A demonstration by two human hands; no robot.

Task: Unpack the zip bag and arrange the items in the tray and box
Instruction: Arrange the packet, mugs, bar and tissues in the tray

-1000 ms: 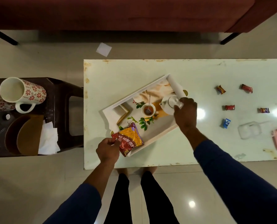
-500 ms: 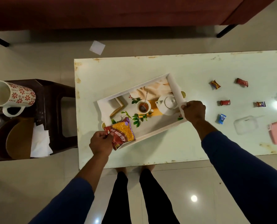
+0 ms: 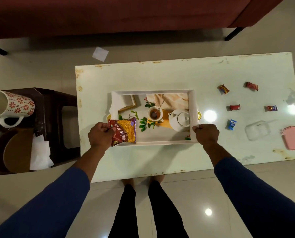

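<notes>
A white tray (image 3: 153,92) with a printed teapot picture lies square on the pale table (image 3: 160,76). My left hand (image 3: 100,134) grips a red and yellow snack packet (image 3: 126,130) at the tray's near left corner; whether it also holds the rim is hidden. My right hand (image 3: 206,134) holds the tray's near right corner. Right of the tray lie several wrapped candies, among them a blue one (image 3: 232,124) and a red one (image 3: 234,107). A clear box (image 3: 256,132) and its pink lid (image 3: 292,140) sit at the far right.
A dark stool (image 3: 54,107) at the left carries a flowered mug (image 3: 11,105), brown plates (image 3: 9,150) and white tissue (image 3: 40,155). A red sofa (image 3: 126,14) stands behind the table. A paper scrap (image 3: 100,53) lies on the floor.
The tray has been turned from a slanted position to lie parallel with the table edge. My right hand slid from the far end to its near right corner; the packet moved with the tray.
</notes>
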